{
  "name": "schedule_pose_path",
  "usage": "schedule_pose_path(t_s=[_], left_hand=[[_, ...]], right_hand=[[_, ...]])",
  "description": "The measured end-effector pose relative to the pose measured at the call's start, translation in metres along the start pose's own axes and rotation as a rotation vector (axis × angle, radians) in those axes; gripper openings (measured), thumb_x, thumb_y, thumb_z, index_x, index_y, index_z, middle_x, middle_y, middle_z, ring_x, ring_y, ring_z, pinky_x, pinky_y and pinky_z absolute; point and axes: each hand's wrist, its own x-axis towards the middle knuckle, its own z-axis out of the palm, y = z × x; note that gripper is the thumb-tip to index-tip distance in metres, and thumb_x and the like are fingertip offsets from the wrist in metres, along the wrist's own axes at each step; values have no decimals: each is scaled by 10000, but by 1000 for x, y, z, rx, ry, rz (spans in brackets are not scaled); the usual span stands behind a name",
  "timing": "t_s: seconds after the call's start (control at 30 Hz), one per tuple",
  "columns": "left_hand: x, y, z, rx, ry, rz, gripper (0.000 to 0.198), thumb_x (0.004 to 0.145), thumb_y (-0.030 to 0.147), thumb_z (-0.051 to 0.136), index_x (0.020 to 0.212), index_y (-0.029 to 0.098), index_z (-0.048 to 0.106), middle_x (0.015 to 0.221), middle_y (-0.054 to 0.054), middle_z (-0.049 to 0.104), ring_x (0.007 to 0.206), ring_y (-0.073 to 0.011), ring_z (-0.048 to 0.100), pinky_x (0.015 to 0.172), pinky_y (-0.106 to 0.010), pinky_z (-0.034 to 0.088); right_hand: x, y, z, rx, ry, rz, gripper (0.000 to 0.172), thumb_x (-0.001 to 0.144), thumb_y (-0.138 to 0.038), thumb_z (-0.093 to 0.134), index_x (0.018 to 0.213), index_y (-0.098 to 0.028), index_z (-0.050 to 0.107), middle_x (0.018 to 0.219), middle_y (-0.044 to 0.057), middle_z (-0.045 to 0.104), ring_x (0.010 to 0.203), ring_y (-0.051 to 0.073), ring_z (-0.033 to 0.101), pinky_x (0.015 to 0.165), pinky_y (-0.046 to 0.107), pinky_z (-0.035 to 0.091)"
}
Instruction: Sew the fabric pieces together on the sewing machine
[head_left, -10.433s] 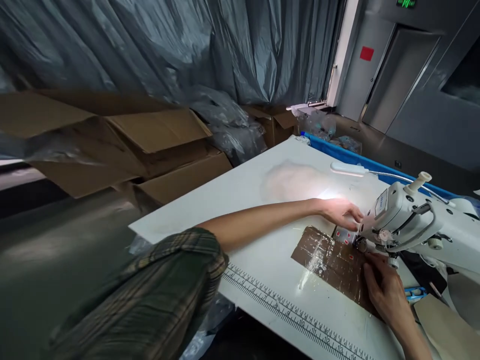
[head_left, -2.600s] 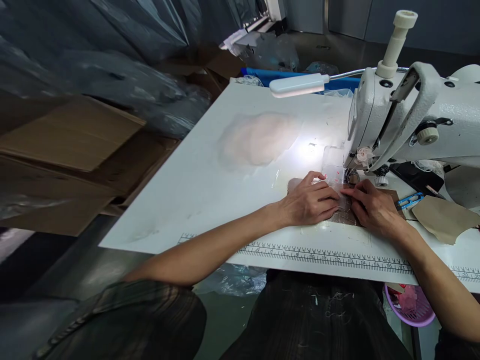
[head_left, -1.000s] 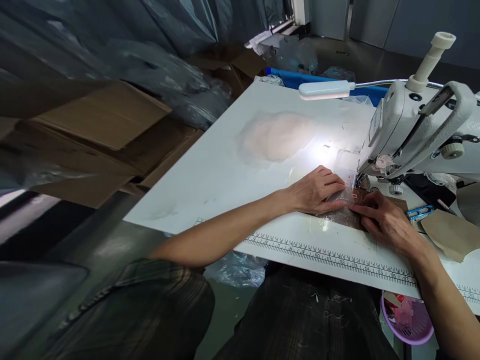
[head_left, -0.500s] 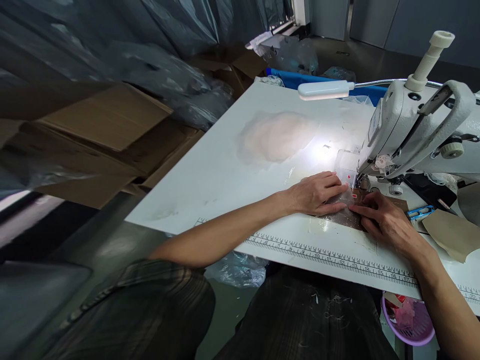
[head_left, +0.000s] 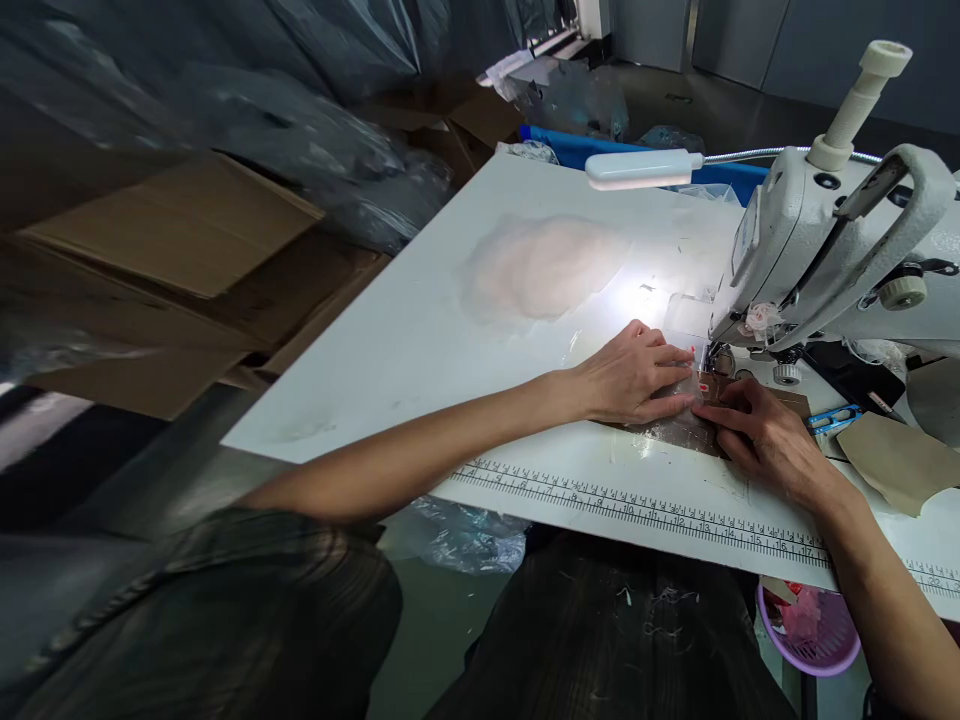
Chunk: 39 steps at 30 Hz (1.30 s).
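Note:
My left hand (head_left: 637,375) lies palm down, fingers stretched out and slightly spread, over a thin see-through sheet (head_left: 684,382) beside the sewing machine's presser foot (head_left: 716,358). From the other side, my right hand (head_left: 772,440) rests low, its index finger reaching to the sheet's edge and its thumb apart below. Under the fingers is a brown, shiny flat piece (head_left: 686,434), partly hidden by both hands. A small red mark (head_left: 703,388) shows near the foot. The white sewing machine (head_left: 806,245) stands just beyond my right hand.
A lamp (head_left: 643,168) lights the white table (head_left: 390,365), where a pale sheer heap (head_left: 544,265) lies. Blue thread snips (head_left: 834,418) and a tan piece (head_left: 900,460) are right. Cardboard boxes (head_left: 172,225) stand left; a purple basket (head_left: 821,640) sits below.
The whole view has shifted slightly, so the table and machine appear a little further left and up. My left hand's knuckles look more raised; both hands stay at the sheet by the foot.

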Motion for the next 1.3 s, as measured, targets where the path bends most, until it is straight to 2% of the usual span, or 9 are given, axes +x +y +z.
schedule_pose_path(t_s=[0.1, 0.27, 0.37, 0.47, 0.57, 0.73, 0.93, 1.3], left_hand=[[11, -6, -4, 22, -78, 24, 374, 1001, 448, 418, 1019, 194, 692, 1216, -75, 681, 832, -207, 570, 770, -374, 354], [27, -23, -4, 20, -177, 116, 320, 968, 412, 476, 1091, 201, 682, 1187, -81, 687, 870, -225, 569, 745, -355, 329], [27, -26, -1, -21, -130, 100, 363, 974, 433, 479, 1139, 169, 664, 1156, -95, 695, 887, -236, 569, 740, -352, 316], [23, -24, 2, -49, -70, 59, 400, 1004, 447, 424, 1168, 159, 648, 1187, -98, 690, 913, -240, 566, 757, -360, 314], [20, -23, 8, -46, -33, 52, 385, 1020, 403, 377, 1120, 171, 667, 1235, -76, 679, 913, -235, 563, 765, -375, 312], [20, -24, 16, -75, 29, 45, 355, 990, 397, 412, 1077, 192, 687, 1210, -70, 697, 895, -242, 564, 776, -402, 322], [20, -20, 16, -114, 41, 10, 332, 969, 389, 438, 1041, 202, 702, 1201, -73, 706, 899, -243, 567, 810, -420, 336], [21, -16, 14, -25, 47, 13, 359, 994, 364, 383, 1055, 196, 695, 1209, -64, 702, 873, -234, 571, 855, -443, 336]], right_hand=[[1, -1, 2, 2, 17, 31, 362, 923, -212, 479, 1193, -281, 710, 1075, 105, 602, 908, 194, 621, 741, 345, 595], [5, -5, 10, -60, 98, 135, 374, 926, -227, 467, 1210, -265, 706, 1009, 101, 600, 800, 179, 622, 637, 308, 565], [6, -5, 12, -87, 108, 141, 377, 924, -227, 459, 1203, -263, 710, 992, 100, 591, 778, 181, 620, 596, 303, 549], [6, -5, 10, -72, 89, 138, 377, 930, -228, 455, 1211, -255, 705, 997, 99, 580, 788, 178, 621, 624, 307, 553], [6, -5, 8, -50, 95, 121, 372, 937, -231, 451, 1205, -239, 709, 996, 101, 569, 787, 173, 622, 648, 309, 555], [5, -5, 10, -51, 128, 116, 363, 943, -233, 447, 1183, -246, 720, 992, 94, 564, 756, 161, 606, 637, 307, 552], [4, -6, 11, -64, 170, 97, 351, 942, -237, 455, 1159, -244, 731, 983, 91, 573, 741, 151, 601, 604, 283, 539], [6, -5, 12, -95, 217, 71, 327, 939, -237, 469, 1137, -239, 729, 948, 71, 585, 754, 143, 620, 588, 254, 525]])
